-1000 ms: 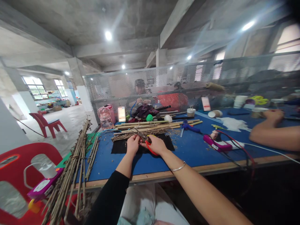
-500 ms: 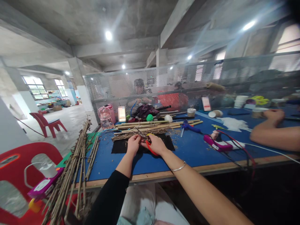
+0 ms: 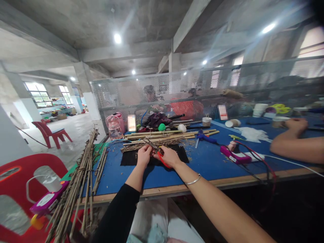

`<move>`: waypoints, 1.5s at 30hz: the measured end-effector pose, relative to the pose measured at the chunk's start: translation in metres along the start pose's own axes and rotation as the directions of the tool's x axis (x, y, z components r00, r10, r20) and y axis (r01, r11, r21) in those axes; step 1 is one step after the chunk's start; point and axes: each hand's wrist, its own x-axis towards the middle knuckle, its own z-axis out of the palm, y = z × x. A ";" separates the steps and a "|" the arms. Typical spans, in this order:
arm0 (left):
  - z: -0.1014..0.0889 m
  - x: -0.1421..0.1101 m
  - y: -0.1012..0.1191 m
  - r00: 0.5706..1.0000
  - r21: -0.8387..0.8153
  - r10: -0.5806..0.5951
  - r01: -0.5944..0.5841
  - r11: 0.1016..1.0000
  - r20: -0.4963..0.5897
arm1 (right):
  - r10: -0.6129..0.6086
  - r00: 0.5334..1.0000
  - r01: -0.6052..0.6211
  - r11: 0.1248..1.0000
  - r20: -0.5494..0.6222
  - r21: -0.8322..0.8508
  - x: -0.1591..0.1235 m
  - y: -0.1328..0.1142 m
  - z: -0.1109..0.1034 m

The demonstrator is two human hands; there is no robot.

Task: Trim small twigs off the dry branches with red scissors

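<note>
My right hand point(image 3: 170, 156) is wrapped round a pair of red-handled scissors point(image 3: 164, 161), whose blades point up and left over the work area. Close beside it, my left hand point(image 3: 144, 156) has its fingers pinched together near the blades. What it pinches is too small and hidden to name. Both hands hover over a black mat point(image 3: 128, 160) on the blue tabletop point(image 3: 162, 180). Just beyond the fingers lies a pile of thin brown twigs point(image 3: 133, 147), and behind that are several long pale sticks point(image 3: 138, 136).
Bundled dry stalks point(image 3: 82, 168) lean at the table's left end by a red chair point(image 3: 30, 165). A blue glue gun point(image 3: 206, 137) and a purple power strip point(image 3: 234, 155) with cables lie right. Another person's arm point(image 3: 296, 145) rests far right. A perforated metal screen point(image 3: 121, 91) stands behind.
The scissors and my fingers have shifted very slightly. A person behind the screen has moved a little. The rest looks the same.
</note>
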 end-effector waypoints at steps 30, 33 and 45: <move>-0.002 0.004 -0.001 0.997 0.094 0.033 -0.026 0.995 -0.077 | -0.008 1.000 0.008 1.000 -0.009 -0.020 -0.002 0.000 -0.006; 0.000 0.002 0.003 0.998 -0.014 -0.004 0.003 1.000 -0.057 | -0.015 0.999 0.015 1.000 -0.030 -0.001 -0.002 0.000 -0.007; 0.000 0.003 0.000 0.994 -0.156 -0.097 0.089 0.984 -0.044 | 0.011 1.000 -0.011 1.000 -0.016 0.011 -0.003 -0.003 -0.010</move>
